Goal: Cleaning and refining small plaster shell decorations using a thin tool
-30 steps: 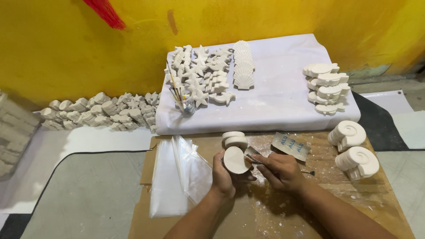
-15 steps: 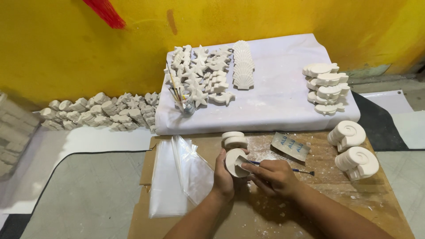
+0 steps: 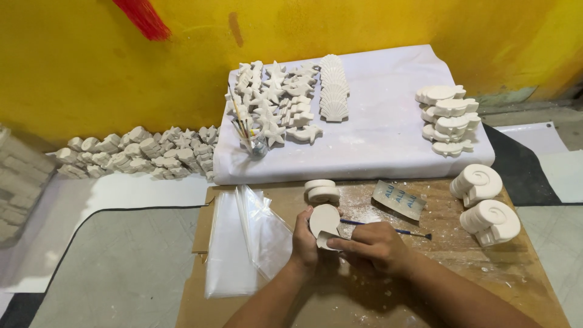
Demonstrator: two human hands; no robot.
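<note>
My left hand (image 3: 303, 240) holds a small round white plaster piece (image 3: 325, 220) upright over a brown cardboard sheet (image 3: 425, 285). My right hand (image 3: 375, 245) presses a small bit of sandpaper (image 3: 328, 241) against the piece's lower edge. A thin blue-handled brush (image 3: 395, 230) lies on the cardboard just behind my right hand. Two similar white pieces (image 3: 322, 191) are stacked just beyond the held one.
Clear plastic bags (image 3: 243, 240) lie left of my hands. A sandpaper sheet (image 3: 399, 199) and white spiral shells (image 3: 489, 206) sit to the right. A white-covered board (image 3: 376, 140) carries starfish, scallop shells (image 3: 333, 88), stacked pieces (image 3: 448, 118) and a brush jar (image 3: 255, 144). More casts (image 3: 139, 155) line the yellow wall.
The round piece has been tilted upright in my left hand, and my right hand has shifted slightly along its lower edge. Everything else stays put.
</note>
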